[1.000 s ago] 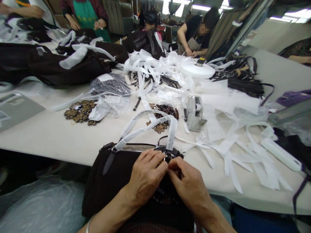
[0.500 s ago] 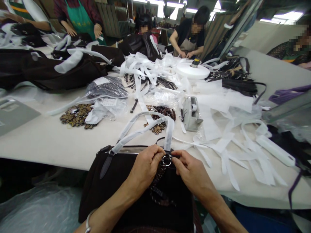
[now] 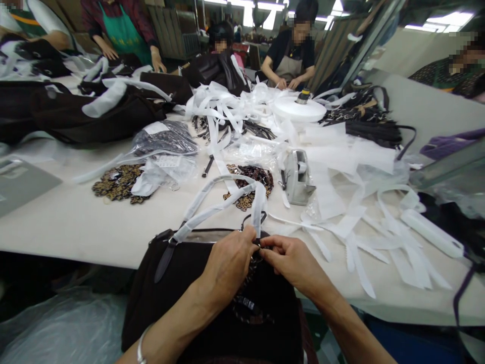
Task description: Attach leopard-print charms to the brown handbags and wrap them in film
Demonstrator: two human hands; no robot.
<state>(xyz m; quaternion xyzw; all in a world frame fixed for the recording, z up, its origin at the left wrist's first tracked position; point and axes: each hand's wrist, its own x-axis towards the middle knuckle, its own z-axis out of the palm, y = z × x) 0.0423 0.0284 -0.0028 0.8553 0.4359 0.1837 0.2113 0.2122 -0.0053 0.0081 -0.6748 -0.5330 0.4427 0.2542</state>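
Note:
A dark brown handbag (image 3: 170, 308) stands upright in front of me, its handles (image 3: 212, 212) wrapped in white film. At the base of the right handle hangs a metal ring (image 3: 256, 256), mostly hidden by my fingers. My left hand (image 3: 229, 260) is closed in a pinch on the ring's left side. From the right, my right hand (image 3: 295, 258) pinches at the ring's upper edge, fingertips almost touching the left thumb. Below the ring a dark patterned charm (image 3: 248, 306) dangles against the bag's front, partly covered by my left hand.
On the pale table (image 3: 113, 237) lie leopard-patterned charms (image 3: 117, 182), darker charms (image 3: 253, 182) and a grey tape dispenser (image 3: 299, 177). White strips (image 3: 356, 237) spread at right. Brown bags (image 3: 102, 111) are heaped at left. A co-worker (image 3: 291, 55) works across the table.
My right fingers have moved left onto the ring, closing the gap between my hands. The ring, fully visible before, is now mostly covered and turned.

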